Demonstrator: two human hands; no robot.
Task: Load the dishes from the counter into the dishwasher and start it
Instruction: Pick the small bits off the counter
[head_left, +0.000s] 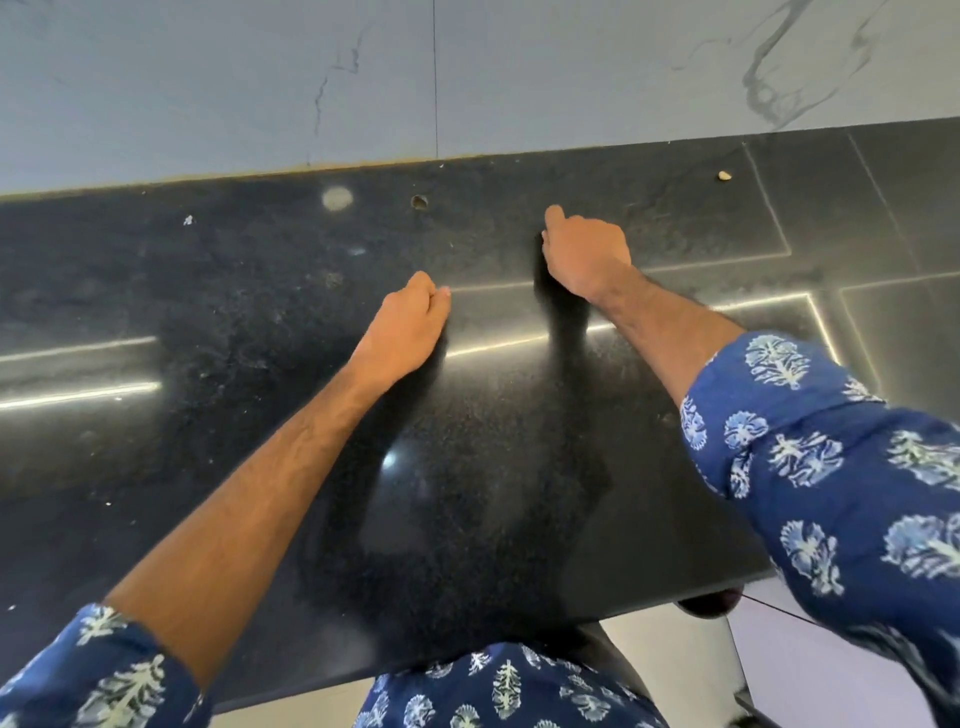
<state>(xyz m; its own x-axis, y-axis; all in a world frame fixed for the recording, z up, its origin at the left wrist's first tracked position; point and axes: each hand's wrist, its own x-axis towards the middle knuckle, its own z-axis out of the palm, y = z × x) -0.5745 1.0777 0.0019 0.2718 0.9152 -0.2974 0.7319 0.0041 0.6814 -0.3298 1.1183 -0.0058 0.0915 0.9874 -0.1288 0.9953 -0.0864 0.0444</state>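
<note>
No dishes or dishwasher in view. We rest both hands on the bare black tabletop (208, 312): left hand (402, 327) in a loose fist, holding nothing we can see; right hand (587, 252) curled, its grip hidden. Glossy stone: dishes would likely slide; we'd take rims.

Kitchen: polished black stone counter (208, 312), marble-look backsplash (208, 78).

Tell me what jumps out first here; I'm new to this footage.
Two bare hands, left hand and right hand, curled loosely over the middle of a glossy black counter. No dishes show on it, only crumbs, like one near the pale marble wall.
</note>
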